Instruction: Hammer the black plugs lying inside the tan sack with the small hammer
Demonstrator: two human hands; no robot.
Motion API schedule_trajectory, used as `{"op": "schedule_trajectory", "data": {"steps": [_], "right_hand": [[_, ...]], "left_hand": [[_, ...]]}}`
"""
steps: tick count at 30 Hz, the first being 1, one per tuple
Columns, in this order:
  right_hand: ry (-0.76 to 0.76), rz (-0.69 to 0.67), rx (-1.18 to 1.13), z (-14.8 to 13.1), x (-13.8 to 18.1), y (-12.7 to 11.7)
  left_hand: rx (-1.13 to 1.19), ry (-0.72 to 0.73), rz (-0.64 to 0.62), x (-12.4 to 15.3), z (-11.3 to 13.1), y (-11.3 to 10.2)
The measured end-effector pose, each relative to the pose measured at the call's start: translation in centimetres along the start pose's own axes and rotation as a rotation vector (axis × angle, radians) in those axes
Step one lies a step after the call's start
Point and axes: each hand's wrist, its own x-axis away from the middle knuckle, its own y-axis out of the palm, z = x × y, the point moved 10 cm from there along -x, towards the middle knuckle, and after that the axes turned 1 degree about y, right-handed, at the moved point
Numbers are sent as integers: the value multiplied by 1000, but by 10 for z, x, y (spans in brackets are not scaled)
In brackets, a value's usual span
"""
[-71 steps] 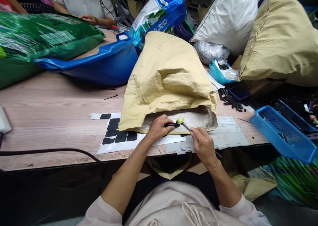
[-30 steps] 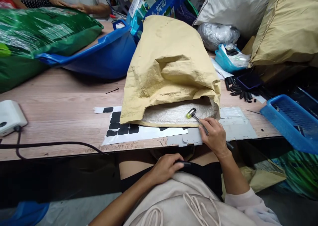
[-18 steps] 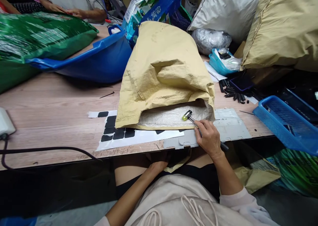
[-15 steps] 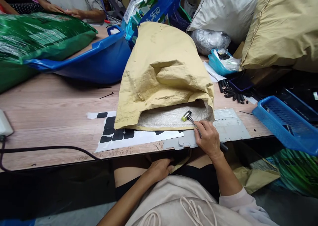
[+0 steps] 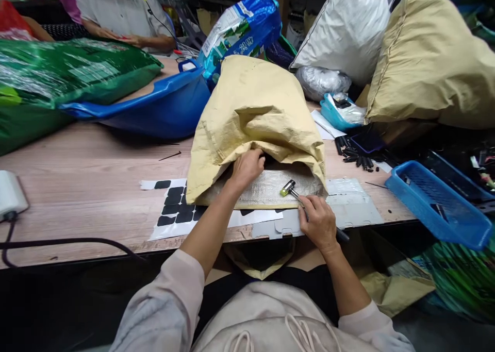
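A yellow-tan woven sack lies on the table with its mouth toward me, showing a whitish lining. My left hand reaches into that mouth, at the upper fold; its fingertips are hidden, and I cannot make out what they touch. In my right hand is a small hammer, gripped by its dark handle. The hammer's metal and yellow-green head rests over the sack's lower lip. Under the sack's front edge lies a white sheet with black rounded patches. Below the table edge, another sack opening shows between my legs.
A blue basin and a green bag stand at left. Full sacks fill the back right. Near a blue basket lie small black pieces. A cable crosses the left front. Another person sits across.
My left hand has risen from my lap, below the table edge, into the sack's mouth, and the mouth's upper fold is lifted. My right hand still holds the hammer. The view has shifted slightly.
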Motion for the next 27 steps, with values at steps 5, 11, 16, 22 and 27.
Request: {"op": "schedule_trajectory", "data": {"steps": [5,11,16,22,27], "right_hand": [[17,5,-9,0,0,1],[27,-5,-5,1,1,2],[62,23,-29,3,1,-2],[166,-65,-31,16,-2,12],[207,-101,-170,25,-8,16]], "left_hand": [[-47,102,125,-27,7,-11],[-54,58,-44,-23,2,38],[-5,92,-115,-3,-5,48],[204,223,-177,38,-21,46],[347,185,-99,52,-35,45]]}}
